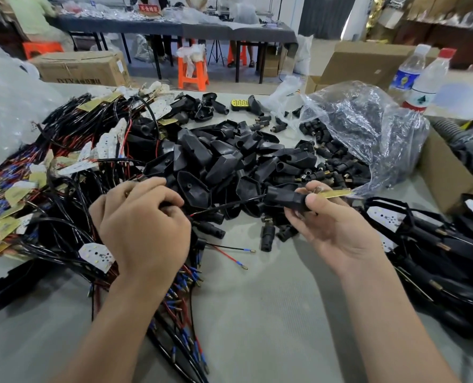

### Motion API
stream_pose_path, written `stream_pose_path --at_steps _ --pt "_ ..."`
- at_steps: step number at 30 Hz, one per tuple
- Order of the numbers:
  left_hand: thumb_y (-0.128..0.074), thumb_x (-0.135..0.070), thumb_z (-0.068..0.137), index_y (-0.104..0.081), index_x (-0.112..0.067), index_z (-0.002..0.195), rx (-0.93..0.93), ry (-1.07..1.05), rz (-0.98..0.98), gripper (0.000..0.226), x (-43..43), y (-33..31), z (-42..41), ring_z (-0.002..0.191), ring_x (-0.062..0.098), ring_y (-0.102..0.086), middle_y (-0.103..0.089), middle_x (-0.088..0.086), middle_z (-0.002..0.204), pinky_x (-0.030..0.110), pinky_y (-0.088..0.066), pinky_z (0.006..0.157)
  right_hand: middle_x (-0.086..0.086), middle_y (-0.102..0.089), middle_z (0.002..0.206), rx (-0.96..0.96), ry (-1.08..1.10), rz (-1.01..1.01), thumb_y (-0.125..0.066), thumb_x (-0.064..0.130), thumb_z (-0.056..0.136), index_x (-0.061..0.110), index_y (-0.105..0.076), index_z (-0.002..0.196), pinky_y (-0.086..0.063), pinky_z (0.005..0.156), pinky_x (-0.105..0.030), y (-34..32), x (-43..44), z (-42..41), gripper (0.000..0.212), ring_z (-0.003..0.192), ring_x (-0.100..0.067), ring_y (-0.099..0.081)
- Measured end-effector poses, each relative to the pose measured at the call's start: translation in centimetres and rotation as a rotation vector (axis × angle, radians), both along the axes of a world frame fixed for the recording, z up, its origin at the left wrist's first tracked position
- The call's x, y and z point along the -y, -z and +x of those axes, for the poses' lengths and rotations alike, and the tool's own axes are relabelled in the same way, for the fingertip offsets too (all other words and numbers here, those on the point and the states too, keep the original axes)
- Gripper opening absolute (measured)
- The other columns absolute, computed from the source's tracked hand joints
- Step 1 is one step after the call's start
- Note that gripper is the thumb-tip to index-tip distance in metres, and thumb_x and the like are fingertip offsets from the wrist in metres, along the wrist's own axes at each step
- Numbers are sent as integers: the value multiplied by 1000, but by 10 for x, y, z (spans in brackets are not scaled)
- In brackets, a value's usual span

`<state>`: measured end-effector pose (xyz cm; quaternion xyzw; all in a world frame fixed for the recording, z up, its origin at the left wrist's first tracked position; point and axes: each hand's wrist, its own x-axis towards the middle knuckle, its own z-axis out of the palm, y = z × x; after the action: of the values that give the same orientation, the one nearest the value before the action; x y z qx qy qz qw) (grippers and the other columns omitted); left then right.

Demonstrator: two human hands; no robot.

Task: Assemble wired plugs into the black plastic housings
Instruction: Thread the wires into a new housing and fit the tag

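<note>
Here the right hand (332, 222) pinched the black housing (285, 200), long axis left-right above the table (257, 313), its wire (230, 205) trailing left into the left hand (141, 228), which gripped that wire.

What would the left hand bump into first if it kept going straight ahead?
Most likely the pile of black housings just beyond the left hand, though depth is hard to judge.

The left forearm (119, 327) and right forearm (387, 322) are showing bare down to the frame edge at six o'clock. The left hand (144, 228) is sitting at eight o'clock, the right hand (337, 230) at four, its thumbnail (312, 201) looking short.
</note>
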<state>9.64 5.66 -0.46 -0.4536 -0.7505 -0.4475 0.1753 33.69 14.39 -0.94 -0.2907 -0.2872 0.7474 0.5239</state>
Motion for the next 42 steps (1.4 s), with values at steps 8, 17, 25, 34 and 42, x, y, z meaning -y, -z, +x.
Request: stream_pose_path --at_steps 8,17,25,34,42 --pt "-64 -14 78 -79 -12 111 -354 193 -28 36 -1 0 20 154 42 -24 -37 18 163 51 -11 129 -15 -59 89 436 199 296 -68 -21 71 15 -72 94 -46 84 -45 7 6 -21 43 85 -28 -55" --pt "-69 -39 94 -57 -29 140 48 633 -259 49 -14 24 40 129 -2 -42 -62 -19 129 20 -15 121 -11 -65 83 514 -33 425 -80 6 70 14 -75 96 -44 69 -43 1 18 -21 28 77 -26 -57" --pt "-60 -44 88 -67 -31 116 11 499 -222 31 -16 26 39 84 -1 -35 -50 -24 85 25 -34 82 -11 -76 105 371 7 243 -72 2 84 8 -75 108 -61 83 -31 -3 15 -13 25 93 -18 -72" --pt "-60 -56 86 -70 -34 116 87 596 -107 39 -7 20 47 101 -2 -45 -62 -26 104 18 -31 99 -3 -78 78 527 253 289 -77 14 87 20 -83 77 -57 71 -26 -5 16 -19 14 72 -13 -71" --pt "-68 -47 83 -73 -34 118 107 596 -123 38 -8 20 51 105 -7 -45 -64 -28 108 19 -36 101 1 -79 86 660 263 486 -79 14 79 23 -83 82 -58 78 -29 0 17 -24 10 82 -14 -74"
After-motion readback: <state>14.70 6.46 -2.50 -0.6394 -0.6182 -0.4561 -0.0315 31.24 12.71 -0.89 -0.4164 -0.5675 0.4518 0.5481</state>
